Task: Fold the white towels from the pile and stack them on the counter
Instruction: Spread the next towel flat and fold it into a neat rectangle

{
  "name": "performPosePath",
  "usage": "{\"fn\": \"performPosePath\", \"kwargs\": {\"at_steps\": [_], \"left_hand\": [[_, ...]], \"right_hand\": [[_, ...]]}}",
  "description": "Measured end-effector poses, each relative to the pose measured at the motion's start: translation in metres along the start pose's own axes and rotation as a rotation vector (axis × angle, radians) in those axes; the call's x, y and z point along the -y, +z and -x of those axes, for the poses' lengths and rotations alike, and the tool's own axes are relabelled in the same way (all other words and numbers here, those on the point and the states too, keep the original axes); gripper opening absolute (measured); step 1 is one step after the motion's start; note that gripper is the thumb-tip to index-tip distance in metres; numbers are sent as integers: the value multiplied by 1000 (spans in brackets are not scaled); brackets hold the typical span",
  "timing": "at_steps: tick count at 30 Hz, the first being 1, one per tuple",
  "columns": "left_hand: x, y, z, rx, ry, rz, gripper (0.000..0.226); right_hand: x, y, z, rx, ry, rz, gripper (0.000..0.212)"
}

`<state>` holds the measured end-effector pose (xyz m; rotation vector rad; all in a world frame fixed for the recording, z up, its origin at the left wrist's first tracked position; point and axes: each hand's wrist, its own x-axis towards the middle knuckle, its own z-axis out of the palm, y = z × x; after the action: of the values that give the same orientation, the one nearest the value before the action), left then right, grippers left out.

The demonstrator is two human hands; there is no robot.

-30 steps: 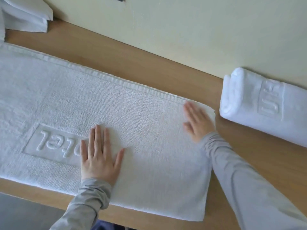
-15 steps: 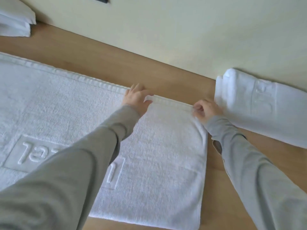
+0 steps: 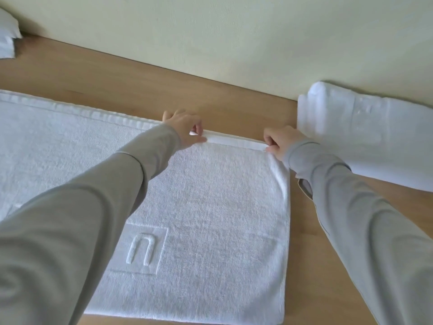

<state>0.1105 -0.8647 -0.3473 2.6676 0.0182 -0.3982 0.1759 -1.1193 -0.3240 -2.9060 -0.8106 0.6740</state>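
A white towel (image 3: 218, 214) with raised lettering lies spread flat on the wooden counter (image 3: 302, 266), running off the left side of the view. My left hand (image 3: 185, 129) pinches the towel's far hem about mid-length. My right hand (image 3: 280, 141) pinches the same hem at the far right corner. The hem between the two hands is lifted a little off the counter. Both grey sleeves reach across the towel and hide part of the lettering.
A folded white towel (image 3: 365, 134) lies on the counter against the cream wall (image 3: 234, 38), just right of my right hand. More white cloth (image 3: 7, 36) shows at the far left edge. Bare wood (image 3: 93, 76) runs behind the spread towel.
Both hands went from pressing flat on the towel to its far hem and took hold of it. Since half a second ago the hem has lifted slightly.
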Motion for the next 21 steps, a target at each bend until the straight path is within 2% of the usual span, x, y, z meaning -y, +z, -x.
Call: {"fn": "performPosePath", "kwargs": {"at_steps": [2, 7, 9, 12, 14, 15, 17, 19, 21], "left_hand": [[-2, -4, -3, 7, 18, -29, 13], [-7, 5, -4, -116, 68, -111, 12], [-9, 13, 0, -180, 64, -155, 22], [-12, 28, 16, -347, -8, -273, 40], [-15, 44, 33, -409, -50, -248, 46], [-15, 52, 42, -401, -68, -231, 51], [-12, 67, 56, -350, -113, -214, 62], [-7, 75, 62, -307, -152, -233, 69], [-3, 77, 61, -293, -154, -253, 72]], "right_hand": [[-1, 1, -1, -1, 13, 17, 18], [0, 11, 1, -100, -31, 92, 16], [4, 14, 4, -136, -27, 166, 13], [15, 27, 15, -299, 78, 234, 51], [35, 46, 29, -468, -1, 131, 48], [44, 58, 36, -488, -59, 98, 44], [52, 78, 43, -352, -104, 74, 54], [40, 85, 41, -255, -29, 87, 60], [22, 83, 31, -235, 99, 64, 59]]}}
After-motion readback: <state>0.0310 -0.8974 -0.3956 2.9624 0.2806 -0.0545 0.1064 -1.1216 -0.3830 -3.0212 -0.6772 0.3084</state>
